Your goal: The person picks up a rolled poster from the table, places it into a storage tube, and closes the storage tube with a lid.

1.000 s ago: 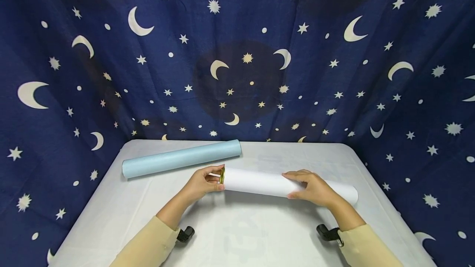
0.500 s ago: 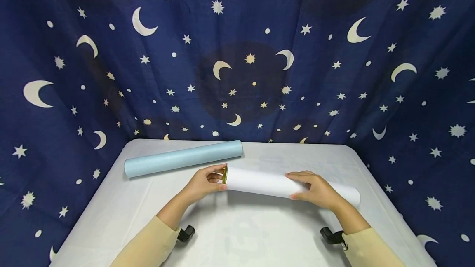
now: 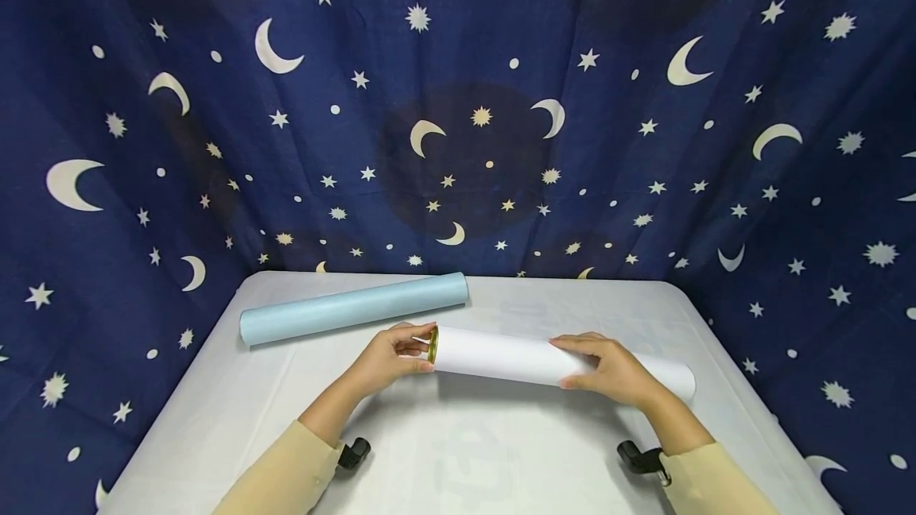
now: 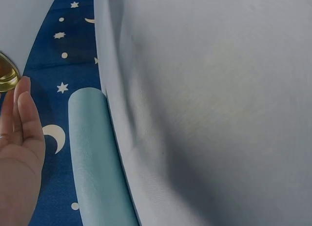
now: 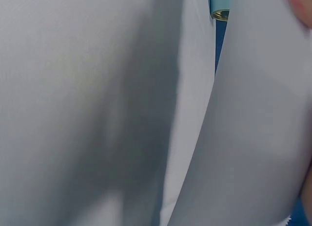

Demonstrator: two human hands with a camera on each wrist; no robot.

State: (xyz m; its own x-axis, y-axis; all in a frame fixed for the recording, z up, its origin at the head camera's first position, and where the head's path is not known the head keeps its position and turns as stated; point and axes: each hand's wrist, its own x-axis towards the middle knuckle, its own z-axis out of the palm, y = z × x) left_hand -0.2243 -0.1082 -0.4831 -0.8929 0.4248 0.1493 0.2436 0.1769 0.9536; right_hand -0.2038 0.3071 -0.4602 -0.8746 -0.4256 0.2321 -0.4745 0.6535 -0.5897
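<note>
A long white paper tube with a gold metal end cap lies across the front of the person, its right end a little nearer them. The left hand pinches the cap end, thumb below and index finger above, other fingers behind the cap. In the left wrist view its fingertips meet the cap's shiny rim. Right of the tube's middle, the right hand grips the white tube from above, thumb on the near side. The right wrist view shows the white tube large, with part of the hand at the edge.
A light blue tube lies slanted at the back left of the white-covered table; its right end shows a gold cap in the right wrist view. A dark blue curtain with moons and stars encloses the back and sides.
Both hands keep their holds on the white tube. The left thumb and fingertips have slid slightly left toward the cap's edge. The head view has shifted a little.
</note>
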